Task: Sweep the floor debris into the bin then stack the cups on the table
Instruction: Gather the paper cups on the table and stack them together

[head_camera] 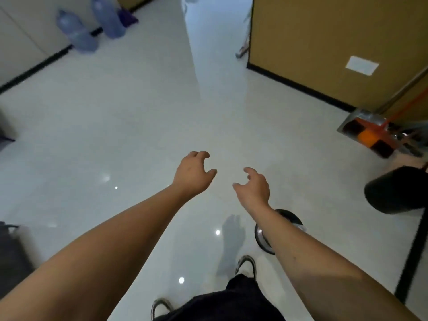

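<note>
My left hand (193, 173) and my right hand (253, 187) reach out over the glossy white tiled floor (139, 126), fingers curled and apart, holding nothing. A metal dustpan (361, 126) with an orange-handled broom (379, 133) leans against the tan wall at the right. A round metal bin (289, 222) stands on the floor under my right forearm, partly hidden by it. A dark bin (393, 191) sits at the far right. I see no debris on the tiles, and no cups or table in view.
Two large blue water bottles (76, 31) stand by the far left wall. A tan partition (324, 42) juts in at the upper right. Another person's foot (242, 52) shows near its corner. Dark objects (11, 251) sit at the left edge. My shoes (246, 265) are below.
</note>
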`<state>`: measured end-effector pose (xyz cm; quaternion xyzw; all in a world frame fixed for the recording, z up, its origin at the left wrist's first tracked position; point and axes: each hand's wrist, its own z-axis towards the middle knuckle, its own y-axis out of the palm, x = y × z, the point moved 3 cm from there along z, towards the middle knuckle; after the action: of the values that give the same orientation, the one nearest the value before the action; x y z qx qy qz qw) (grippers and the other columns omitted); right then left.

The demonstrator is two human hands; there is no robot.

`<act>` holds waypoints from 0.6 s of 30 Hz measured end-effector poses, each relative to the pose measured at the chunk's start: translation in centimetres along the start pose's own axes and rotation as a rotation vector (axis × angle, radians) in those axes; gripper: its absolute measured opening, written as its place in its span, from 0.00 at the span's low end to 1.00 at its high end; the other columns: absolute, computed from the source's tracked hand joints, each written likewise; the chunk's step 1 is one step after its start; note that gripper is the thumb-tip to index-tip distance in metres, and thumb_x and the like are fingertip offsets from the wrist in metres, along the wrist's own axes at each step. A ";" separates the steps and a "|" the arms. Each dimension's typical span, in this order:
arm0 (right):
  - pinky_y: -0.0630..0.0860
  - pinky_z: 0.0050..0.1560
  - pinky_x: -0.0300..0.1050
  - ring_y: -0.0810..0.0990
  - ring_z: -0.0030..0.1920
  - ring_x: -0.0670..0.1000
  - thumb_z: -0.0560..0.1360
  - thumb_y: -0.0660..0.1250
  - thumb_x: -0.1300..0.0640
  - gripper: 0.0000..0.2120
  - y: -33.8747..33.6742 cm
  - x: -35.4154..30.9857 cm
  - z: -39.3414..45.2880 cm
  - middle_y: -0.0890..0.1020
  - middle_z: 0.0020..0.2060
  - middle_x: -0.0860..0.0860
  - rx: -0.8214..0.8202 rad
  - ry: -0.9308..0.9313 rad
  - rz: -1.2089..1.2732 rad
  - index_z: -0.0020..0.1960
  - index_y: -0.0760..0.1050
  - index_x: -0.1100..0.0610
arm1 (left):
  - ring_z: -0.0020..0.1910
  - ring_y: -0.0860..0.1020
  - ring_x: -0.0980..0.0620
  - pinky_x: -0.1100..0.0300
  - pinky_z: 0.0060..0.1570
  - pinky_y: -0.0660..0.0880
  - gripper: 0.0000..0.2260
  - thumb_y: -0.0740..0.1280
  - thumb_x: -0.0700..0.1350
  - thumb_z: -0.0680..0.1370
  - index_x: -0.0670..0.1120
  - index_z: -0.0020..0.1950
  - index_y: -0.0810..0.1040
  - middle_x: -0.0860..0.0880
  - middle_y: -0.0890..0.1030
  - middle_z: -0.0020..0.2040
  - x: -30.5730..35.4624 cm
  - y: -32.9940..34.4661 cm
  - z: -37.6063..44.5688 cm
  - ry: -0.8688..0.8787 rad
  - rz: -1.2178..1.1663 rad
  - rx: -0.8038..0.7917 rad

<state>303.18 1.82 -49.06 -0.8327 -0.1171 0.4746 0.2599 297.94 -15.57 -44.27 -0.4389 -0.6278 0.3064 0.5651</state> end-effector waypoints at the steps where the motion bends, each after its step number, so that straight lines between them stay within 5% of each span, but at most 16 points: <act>1: 0.70 0.48 0.41 0.78 0.58 0.54 0.75 0.71 0.54 0.28 1.7 -1.9 -0.8 0.75 0.67 0.54 -0.025 -0.044 -0.022 0.73 0.70 0.50 | 0.61 0.74 0.47 0.58 0.53 0.69 0.24 0.67 0.55 0.74 0.50 0.68 0.70 0.49 0.73 0.66 -2.2 -1.8 -1.2 -0.035 -0.010 0.043; 6: 0.70 0.45 0.41 0.74 0.48 0.49 0.75 0.72 0.55 0.28 12.8 -10.8 -8.9 0.75 0.66 0.53 -0.185 -0.269 -0.134 0.73 0.70 0.50 | 0.63 0.72 0.47 0.56 0.56 0.69 0.24 0.67 0.55 0.74 0.50 0.69 0.70 0.49 0.72 0.66 -15.6 -10.3 -10.8 -0.237 -0.035 0.238; 12: 0.77 0.57 0.48 0.79 0.58 0.53 0.75 0.71 0.54 0.28 28.8 -17.3 -25.1 0.75 0.66 0.53 -0.446 -0.527 -0.266 0.73 0.69 0.50 | 0.61 0.73 0.47 0.54 0.57 0.72 0.24 0.67 0.54 0.74 0.50 0.68 0.70 0.48 0.72 0.66 -32.7 -18.4 -26.5 -0.524 -0.100 0.439; 18: 0.77 0.58 0.47 0.79 0.58 0.54 0.75 0.72 0.53 0.28 41.8 -19.5 -39.5 0.75 0.65 0.54 -0.670 -0.674 -0.380 0.74 0.69 0.51 | 0.62 0.72 0.46 0.53 0.57 0.72 0.23 0.68 0.52 0.75 0.50 0.69 0.70 0.48 0.72 0.66 -45.0 -22.0 -42.8 -0.801 -0.133 0.552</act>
<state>324.48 -54.51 -41.27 -0.6349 -0.4896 0.5976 0.0084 334.21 -70.17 -37.27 -0.0792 -0.7177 0.5693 0.3930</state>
